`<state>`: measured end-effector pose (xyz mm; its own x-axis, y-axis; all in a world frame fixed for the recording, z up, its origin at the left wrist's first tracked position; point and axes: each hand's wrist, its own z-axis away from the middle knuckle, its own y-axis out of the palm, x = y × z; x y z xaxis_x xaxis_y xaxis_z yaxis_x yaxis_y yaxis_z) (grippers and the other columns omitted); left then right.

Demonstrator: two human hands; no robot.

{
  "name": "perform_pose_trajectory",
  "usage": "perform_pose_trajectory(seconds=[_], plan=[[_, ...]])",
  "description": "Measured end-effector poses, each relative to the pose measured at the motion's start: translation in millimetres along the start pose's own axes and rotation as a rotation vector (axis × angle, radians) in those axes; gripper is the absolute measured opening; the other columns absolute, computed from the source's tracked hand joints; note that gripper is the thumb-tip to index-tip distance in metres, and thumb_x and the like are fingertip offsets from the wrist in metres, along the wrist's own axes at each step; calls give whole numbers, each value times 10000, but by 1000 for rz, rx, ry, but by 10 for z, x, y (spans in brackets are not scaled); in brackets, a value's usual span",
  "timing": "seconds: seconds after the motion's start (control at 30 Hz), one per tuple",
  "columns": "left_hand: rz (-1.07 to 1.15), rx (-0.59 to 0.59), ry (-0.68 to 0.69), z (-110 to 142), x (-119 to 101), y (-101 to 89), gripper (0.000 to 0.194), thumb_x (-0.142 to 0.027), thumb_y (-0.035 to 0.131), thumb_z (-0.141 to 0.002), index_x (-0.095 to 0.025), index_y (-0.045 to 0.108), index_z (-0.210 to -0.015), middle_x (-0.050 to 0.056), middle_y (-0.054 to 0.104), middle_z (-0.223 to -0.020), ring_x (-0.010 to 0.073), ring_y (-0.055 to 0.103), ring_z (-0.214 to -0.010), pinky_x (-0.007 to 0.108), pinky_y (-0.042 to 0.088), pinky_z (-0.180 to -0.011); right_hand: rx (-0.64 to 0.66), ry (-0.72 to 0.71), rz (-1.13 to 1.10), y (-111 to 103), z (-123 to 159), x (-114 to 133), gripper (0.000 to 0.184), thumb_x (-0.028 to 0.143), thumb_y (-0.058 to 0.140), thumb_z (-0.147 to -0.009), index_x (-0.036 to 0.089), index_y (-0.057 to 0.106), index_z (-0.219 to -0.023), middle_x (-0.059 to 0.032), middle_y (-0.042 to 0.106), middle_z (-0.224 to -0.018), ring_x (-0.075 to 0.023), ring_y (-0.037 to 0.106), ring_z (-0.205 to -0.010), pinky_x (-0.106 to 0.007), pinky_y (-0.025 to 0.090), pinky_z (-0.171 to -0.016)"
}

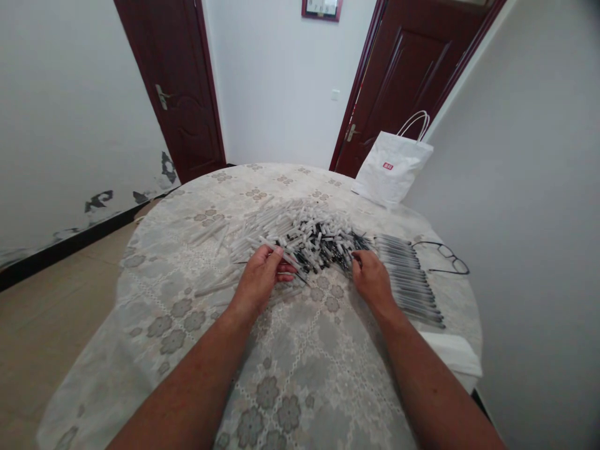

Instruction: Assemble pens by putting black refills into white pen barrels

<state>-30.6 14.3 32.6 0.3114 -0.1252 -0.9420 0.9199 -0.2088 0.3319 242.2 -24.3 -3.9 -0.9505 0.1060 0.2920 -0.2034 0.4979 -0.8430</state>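
A heap of pen parts (300, 225), pale barrels and white and black pieces, lies on the table in front of me. My left hand (262, 272) is at the heap's near left side, thumb and fingers closed on a slim pale pen (289, 257). Its dark tip points toward the near right. At the heap's right edge is my right hand (372, 278), its fingers curled together. What they pinch, if anything, is too small to tell. Just right of that hand, several grey-clear pens (410, 281) lie side by side in a row.
The round table wears a flowered cloth (173, 319). Loose pale barrels (209, 231) lie left of the heap. Eyeglasses (450, 256) rest beyond the pen row. A white paper bag (394, 165) stands at the back right, and a white box-like object (452, 356) sits near the right edge.
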Motion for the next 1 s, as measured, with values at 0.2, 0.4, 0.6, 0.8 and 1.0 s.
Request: perform_pose_trajectory(seconds=[0.2,0.4,0.6,0.8,1.0], plan=[[-22,-7,8,-5,12,-10,330,-481,648,-858,-174,556,-937,62,717,-899,169,696,-727,283,572,-613,120,90,134,2,-22,-175,199,228,520,-936,175,675,-1048,-126,677,-1037,-231,618,-977,-308,417,-841],[-105,21,30,0,29,-14,347,-507,645,-851,-173,579,-918,75,727,-919,184,706,-746,298,582,-625,130,77,125,-3,-51,-201,235,209,486,-942,165,685,-1058,-135,695,-1036,-235,628,-987,-305,411,-837],[-114,23,23,-8,43,-7,355,-520,656,-835,-180,582,-907,72,724,-920,187,701,-740,296,577,-607,134,85,130,-37,-48,-150,230,325,518,-952,184,696,-988,-122,712,-974,-242,644,-916,-314,412,-790],[-127,32,17,2,35,6,340,-505,644,-852,-177,578,-911,67,713,-905,185,691,-740,300,578,-613,145,81,55,-15,-38,-75,213,227,507,-904,165,694,-987,-122,718,-971,-225,643,-887,-304,417,-789],[-134,61,-4,37,4,29,354,-515,657,-840,-174,596,-910,71,715,-913,190,685,-766,310,582,-629,220,308,-505,-98,-43,82,353,250,514,-803,184,628,-1130,19,600,-666,-163,548,-588,-251,368,-536]])
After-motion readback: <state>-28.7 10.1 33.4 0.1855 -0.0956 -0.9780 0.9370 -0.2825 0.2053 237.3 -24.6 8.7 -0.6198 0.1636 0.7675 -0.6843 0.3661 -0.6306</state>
